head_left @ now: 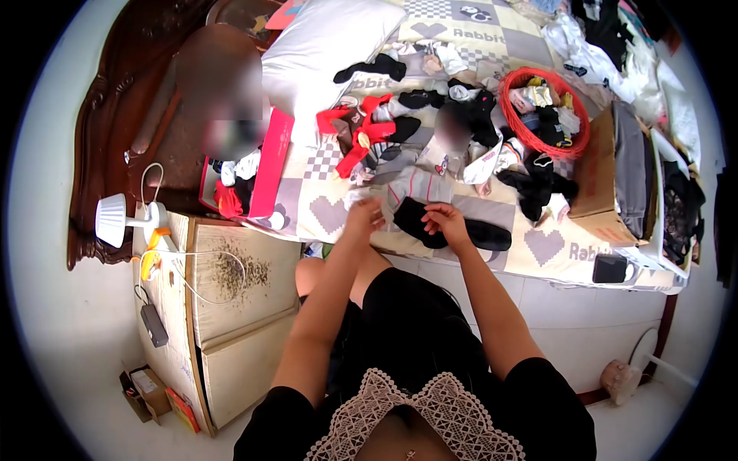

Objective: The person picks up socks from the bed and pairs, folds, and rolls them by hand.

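My left hand point(364, 216) hovers at the near edge of the bed, fingers loosely bent and apart, with nothing visible in them. Pale cloth lies just behind it. My right hand point(447, 223) has its fingertips pinched at a black sock point(412, 218) lying on the bedspread. Another dark sock part point(490, 236) extends to the right, partly hidden by that hand. A grey-white sock with pink lines point(419, 184) lies just beyond. Farther back spreads a pile of loose socks, including red ones point(355, 157) and a black one point(373, 69).
A red basket point(503, 107) holds socks at back right, beside a cardboard box point(596, 180) of clothes. A pink-red box point(275, 165) with socks stands left. A black phone-like object point(610, 269) lies on the bed's edge. A cabinet point(246, 323) and lamp point(111, 220) are left.
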Demonstrator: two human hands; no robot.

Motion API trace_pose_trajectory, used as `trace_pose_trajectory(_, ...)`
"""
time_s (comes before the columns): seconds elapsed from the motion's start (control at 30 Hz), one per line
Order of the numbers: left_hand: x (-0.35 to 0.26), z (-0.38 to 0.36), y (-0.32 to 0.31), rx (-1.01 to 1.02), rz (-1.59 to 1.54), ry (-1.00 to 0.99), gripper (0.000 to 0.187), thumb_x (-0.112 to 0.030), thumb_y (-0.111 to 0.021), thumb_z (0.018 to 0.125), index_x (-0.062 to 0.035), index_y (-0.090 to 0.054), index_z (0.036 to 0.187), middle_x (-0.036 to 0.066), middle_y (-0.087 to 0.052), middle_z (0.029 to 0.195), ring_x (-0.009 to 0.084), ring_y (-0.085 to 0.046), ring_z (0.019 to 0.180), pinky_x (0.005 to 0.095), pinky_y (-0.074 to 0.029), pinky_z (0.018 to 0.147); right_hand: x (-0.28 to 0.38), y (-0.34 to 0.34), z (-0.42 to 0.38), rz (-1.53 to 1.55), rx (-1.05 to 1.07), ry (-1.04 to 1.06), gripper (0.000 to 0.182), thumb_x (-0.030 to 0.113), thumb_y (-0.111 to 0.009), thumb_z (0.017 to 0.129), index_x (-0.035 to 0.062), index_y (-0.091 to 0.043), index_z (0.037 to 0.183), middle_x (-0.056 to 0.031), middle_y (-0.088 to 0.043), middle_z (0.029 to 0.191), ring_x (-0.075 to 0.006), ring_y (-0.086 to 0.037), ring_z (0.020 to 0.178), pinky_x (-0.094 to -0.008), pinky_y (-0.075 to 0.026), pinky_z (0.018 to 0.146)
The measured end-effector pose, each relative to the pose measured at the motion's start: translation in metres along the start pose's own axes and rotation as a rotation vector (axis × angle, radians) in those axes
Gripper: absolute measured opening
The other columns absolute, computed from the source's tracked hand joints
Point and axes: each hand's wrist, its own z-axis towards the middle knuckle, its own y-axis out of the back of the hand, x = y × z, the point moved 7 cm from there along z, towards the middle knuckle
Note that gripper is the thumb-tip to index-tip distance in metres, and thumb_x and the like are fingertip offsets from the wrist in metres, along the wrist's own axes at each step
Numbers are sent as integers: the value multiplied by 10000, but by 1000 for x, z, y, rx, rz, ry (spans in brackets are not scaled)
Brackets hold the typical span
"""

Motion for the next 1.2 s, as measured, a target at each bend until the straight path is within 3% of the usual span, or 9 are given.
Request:
trace_pose_trajectory(0.2,-2,-6,-14,-151,717,-543,389,-140,-576,733,26,-534,1083,140,-613,895,201,-593,765,293,-469,675,-1,-5,-1,-56,-39,30,208,44,-517,848,-8,-537,1049,-97,-628,783,-133,-586,583,-227,-474,504)
trace_pose_trajectory(0.33,0,-20,-21,-55,692,-266,313,-200,-526,801,12,-541,1030,101,-589,749,173,-549,623,277,-436,541,0,-8,-8,-75,-91,43,195,64,-512,853,2,-548,1034,-91,-629,787,-129,-580,573,-224,-469,501)
trace_pose_trajectory(0.5,12,-70,-15,199,-133,139,177,-249,-488,858,-75,-502,830,42,-443,557,123,-379,441,254,-281,395,10,-8,-6,-166,-274,-10,199,188,-491,880,20,-583,935,-61,-628,757,-110,-572,579,-204,-440,511)
trace_pose_trajectory(0.7,9,-104,29,284,-420,-99,238,-285,-573,859,-72,-473,896,44,-472,682,118,-359,423,260,-286,388,79,-39,69,-561,-440,491,150,132,-568,792,11,-640,845,-92,-626,759,-178,-590,610,-272,-461,562)
trace_pose_trajectory(0.83,40,-82,58,312,-425,-73,355,-276,-570,868,-30,-483,1107,91,-584,876,193,-587,652,283,-493,571,130,-79,145,-842,-387,666,148,142,-601,744,60,-666,848,-114,-633,833,-246,-602,737,-320,-471,684)
trace_pose_trajectory(0.93,43,-73,55,356,-407,-68,389,-258,-544,884,-9,-469,1173,126,-601,986,220,-612,845,297,-517,709,128,-95,202,-1214,-276,480,249,302,-616,731,189,-689,940,-104,-561,1139,-283,-450,1129,-436,-336,945)
trace_pose_trajectory(1.07,39,-67,51,327,-427,-39,362,-242,-531,893,-7,-472,1162,129,-602,988,222,-608,868,316,-518,753,112,-115,220,-1502,-257,9,394,463,-538,791,269,-607,1128,-100,-379,1347,-336,-305,1260,-535,-261,981)
trace_pose_trajectory(1.17,39,-62,50,302,-450,-43,331,-232,-517,904,-4,-484,1142,125,-606,972,228,-607,855,304,-513,729,102,-108,232,-1473,-253,-28,406,464,-538,792,282,-589,1151,-102,-353,1366,-324,-295,1268,-548,-253,979)
trace_pose_trajectory(1.2,39,-60,49,363,-460,-32,325,-225,-515,902,1,-490,1133,127,-607,965,232,-606,854,309,-509,726,104,-107,231,-1491,-297,71,381,432,-558,793,213,-631,1096,-120,-492,1245,-297,-447,1160,-475,-348,927)
